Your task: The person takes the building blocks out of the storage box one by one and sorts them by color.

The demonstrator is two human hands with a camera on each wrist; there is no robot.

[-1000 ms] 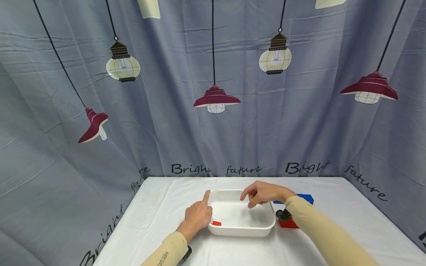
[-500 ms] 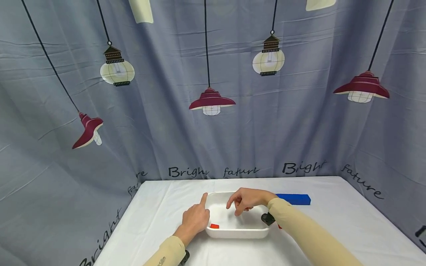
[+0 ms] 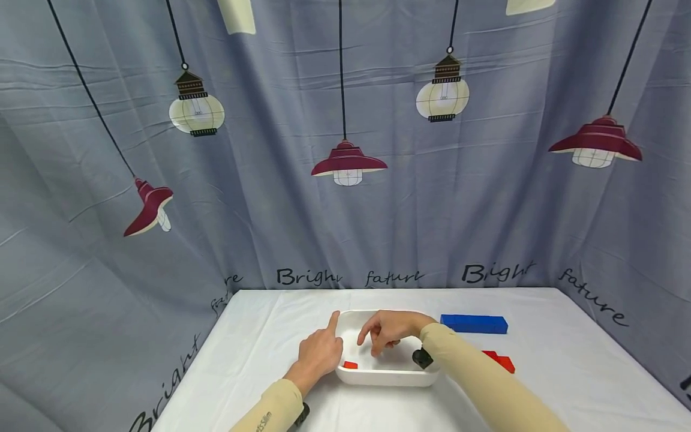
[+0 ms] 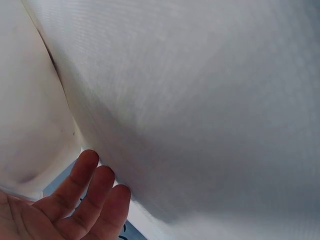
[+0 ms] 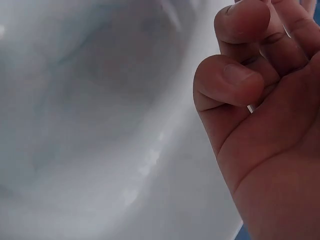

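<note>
In the head view a white tray [image 3: 385, 378] stands on the table, with a small red block [image 3: 350, 365] in its near left corner. My left hand [image 3: 320, 353] is at the tray's left side, index finger straight along the rim. The left wrist view has three of its fingers [image 4: 102, 175] extended beside the tray's outer side; the thumb is hidden. My right hand [image 3: 393, 329] hovers over the tray, to the right of the red block. Its thumb and fingers bend loosely, and the right wrist view shows nothing between them.
A long blue block [image 3: 474, 324] lies behind and to the right of the tray. Red blocks [image 3: 504, 362], partly covered by the right sleeve, lie nearer on the white tablecloth [image 3: 583, 372]. A grey curtain [image 3: 302, 228] hangs behind the table.
My right hand has moved left over the tray, uncovering the blue block and part of the red blocks. My left hand stays at the rim; the view has shifted slightly.
</note>
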